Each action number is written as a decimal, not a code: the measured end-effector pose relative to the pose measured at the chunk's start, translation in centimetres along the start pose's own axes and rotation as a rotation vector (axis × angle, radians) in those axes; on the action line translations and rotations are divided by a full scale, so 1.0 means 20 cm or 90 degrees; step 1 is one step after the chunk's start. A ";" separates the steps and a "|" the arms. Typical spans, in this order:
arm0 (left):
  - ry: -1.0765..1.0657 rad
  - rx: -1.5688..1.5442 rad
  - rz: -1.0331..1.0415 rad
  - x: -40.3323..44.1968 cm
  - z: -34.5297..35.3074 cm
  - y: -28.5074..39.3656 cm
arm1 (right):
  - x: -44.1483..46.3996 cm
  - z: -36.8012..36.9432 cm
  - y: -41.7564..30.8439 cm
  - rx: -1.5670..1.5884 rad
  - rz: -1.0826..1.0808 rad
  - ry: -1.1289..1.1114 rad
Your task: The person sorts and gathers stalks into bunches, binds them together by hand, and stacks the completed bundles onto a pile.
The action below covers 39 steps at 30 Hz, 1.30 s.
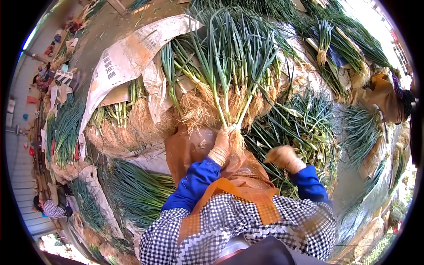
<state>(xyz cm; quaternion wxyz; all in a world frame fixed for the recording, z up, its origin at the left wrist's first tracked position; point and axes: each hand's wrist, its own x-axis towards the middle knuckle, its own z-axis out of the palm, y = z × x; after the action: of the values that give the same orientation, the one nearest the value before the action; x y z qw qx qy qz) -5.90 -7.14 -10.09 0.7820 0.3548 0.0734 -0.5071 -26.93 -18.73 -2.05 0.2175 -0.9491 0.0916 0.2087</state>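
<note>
A: Walls?
B: Pale ribbed sheeting (25, 187) on the left side, bent by the lens. Wall or roof, can't tell.
A: Floor?
B: Grey-brown floor (95, 39) upper left, dull. Paler grey to the right.
A: Structure?
B: One post (116, 6), cut off at top edge.
A: Light?
B: Daylight. Blown-out glare (360, 15) top right, smaller bright patch (52, 247) lower left.
</note>
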 end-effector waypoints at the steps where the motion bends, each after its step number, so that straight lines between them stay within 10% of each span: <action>1: -0.015 0.024 -0.029 -0.08 0.07 0.03 | -0.01 -0.09 0.03 -0.097 0.109 0.067; 4: -0.065 0.111 -0.024 -0.10 0.08 -0.03 | 0.17 -0.13 0.01 0.025 -0.051 0.510; 6: -0.068 0.126 0.002 -0.18 0.17 0.00 | 0.27 -0.39 -0.27 0.200 0.267 0.221; 8: -0.099 0.109 0.009 -0.09 0.00 -0.11 | 0.59 -0.10 -0.01 -0.020 -0.160 0.492; 11: -0.015 0.020 -0.081 -0.13 0.01 -0.05 | 0.64 -0.19 -0.10 0.582 0.096 0.148; 15: 0.022 -0.066 -0.127 -0.10 -0.02 -0.03 | 0.42 -0.21 -0.25 0.898 0.010 0.128; 18: -0.094 -0.133 -0.217 -0.11 -0.03 0.01 | 0.11 -0.14 -0.22 0.823 -0.164 -0.003; 22: -0.109 -0.152 -0.269 -0.13 0.04 0.04 | -0.19 -0.17 0.07 0.901 0.136 0.035; 24: -0.115 -0.151 -0.286 -0.07 -0.01 -0.04 | 0.00 0.07 0.25 0.135 0.373 0.176; 26: -0.067 0.161 -0.139 -0.08 0.03 -0.07 | 0.17 -0.09 -0.06 0.836 0.280 0.349; 30: -0.072 0.285 -0.047 -0.17 0.07 0.00 | 0.46 0.01 -0.12 0.960 0.064 0.355; 36: -0.152 -0.034 -0.052 -0.36 0.16 0.25 | 0.43 -0.03 0.03 1.035 0.206 0.599; 39: -0.089 0.004 -0.148 -0.33 0.19 0.12 | 0.47 0.02 -0.02 0.683 0.061 0.399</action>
<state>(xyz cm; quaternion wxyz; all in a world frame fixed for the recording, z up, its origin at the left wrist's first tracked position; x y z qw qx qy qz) -8.04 -4.08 -2.95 0.7203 0.3100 0.0580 -0.6179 -18.56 -19.00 -6.36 0.6170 -0.7188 0.2857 -0.1453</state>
